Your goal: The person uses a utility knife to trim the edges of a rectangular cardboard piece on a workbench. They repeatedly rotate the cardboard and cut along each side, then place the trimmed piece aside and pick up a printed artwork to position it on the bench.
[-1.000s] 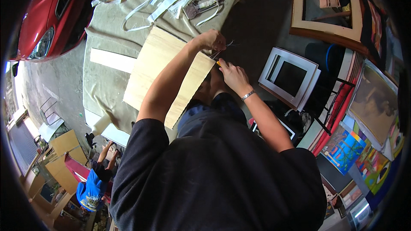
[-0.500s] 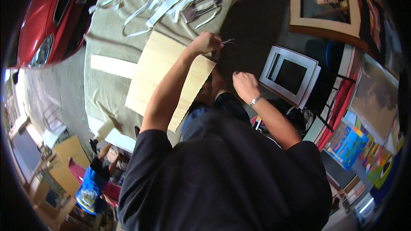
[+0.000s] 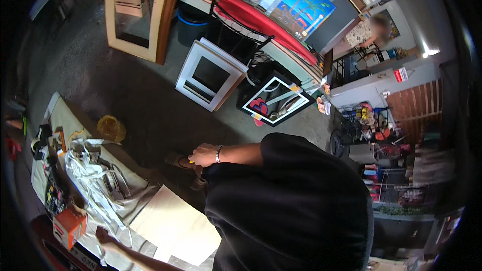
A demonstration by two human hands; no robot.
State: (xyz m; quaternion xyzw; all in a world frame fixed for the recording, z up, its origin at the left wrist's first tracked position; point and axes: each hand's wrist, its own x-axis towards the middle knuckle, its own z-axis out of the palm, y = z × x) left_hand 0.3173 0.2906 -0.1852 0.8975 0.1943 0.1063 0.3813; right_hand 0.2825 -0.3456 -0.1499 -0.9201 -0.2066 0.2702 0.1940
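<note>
My right hand (image 3: 203,155), with a metal watch at the wrist, is closed in front of my body. A small yellow end (image 3: 191,161) of a thing shows at its fingers; the rest is hidden. My left hand (image 3: 104,236) reaches over the cloth-covered table, beside an orange box (image 3: 70,225) and close to a heap of white strips (image 3: 90,175). Its fingers are dark and too unclear to read. A pale, thin wooden board (image 3: 168,221) lies on the table between my left arm and my body.
A yellow basin (image 3: 111,129) is beyond the table. Picture frames stand on the floor: a large cream one (image 3: 112,15), a white one (image 3: 190,83) and a black one (image 3: 296,114). A bench (image 3: 286,52) with red cloth and paintings (image 3: 306,7) is behind them. Another person (image 3: 362,32) is far off at the right.
My view has swung to the right. My left hand, which pinched thin strands above the board, is now over by the orange box. My right hand now shows a yellow thing.
</note>
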